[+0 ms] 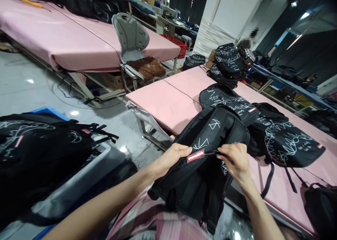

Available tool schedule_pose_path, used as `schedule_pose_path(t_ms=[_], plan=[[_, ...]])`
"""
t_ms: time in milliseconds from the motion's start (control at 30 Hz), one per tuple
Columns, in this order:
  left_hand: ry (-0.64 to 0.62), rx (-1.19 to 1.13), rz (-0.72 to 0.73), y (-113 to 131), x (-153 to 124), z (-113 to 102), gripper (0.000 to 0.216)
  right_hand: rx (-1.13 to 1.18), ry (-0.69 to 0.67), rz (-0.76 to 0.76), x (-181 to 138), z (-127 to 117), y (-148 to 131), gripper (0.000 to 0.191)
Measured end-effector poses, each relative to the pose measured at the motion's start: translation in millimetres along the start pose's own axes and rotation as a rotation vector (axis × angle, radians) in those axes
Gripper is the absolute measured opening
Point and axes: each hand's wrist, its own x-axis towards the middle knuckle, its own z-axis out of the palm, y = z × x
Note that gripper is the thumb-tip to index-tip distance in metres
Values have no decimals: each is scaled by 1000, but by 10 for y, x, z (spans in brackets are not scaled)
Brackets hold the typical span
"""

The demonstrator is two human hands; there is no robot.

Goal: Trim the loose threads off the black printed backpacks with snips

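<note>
A black backpack (210,127) with white scribbled lines leans against the near edge of the pink table, its shoulder straps facing me. My left hand (175,158) pinches one shoulder strap (173,173) beside a red label with white lettering (195,156). In my right hand (235,160) is a slim dark pointed tool (214,153), its tip directed at the label's right end. Fingers cover most of the tool, so its exact kind is hidden. The lower part of the backpack hangs over my lap.
More black backpacks (289,141) lie on the pink table (168,103), with others stacked at its far end (228,59). At left, a bin (97,159) holds black bags. A grey chair (131,36) stands by a second pink table (79,36). A person is in the background.
</note>
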Motion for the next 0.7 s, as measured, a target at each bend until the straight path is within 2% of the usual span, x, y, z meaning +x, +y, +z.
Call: schedule_pose_path(t_ms=[300,700], plan=[[-21,-34,-1,-31,28,-25,37,83,-56,-88,114,18,121,7],[-23,-47,10,-19,33,-27,33,192,-80,-65,150,24,127,10]])
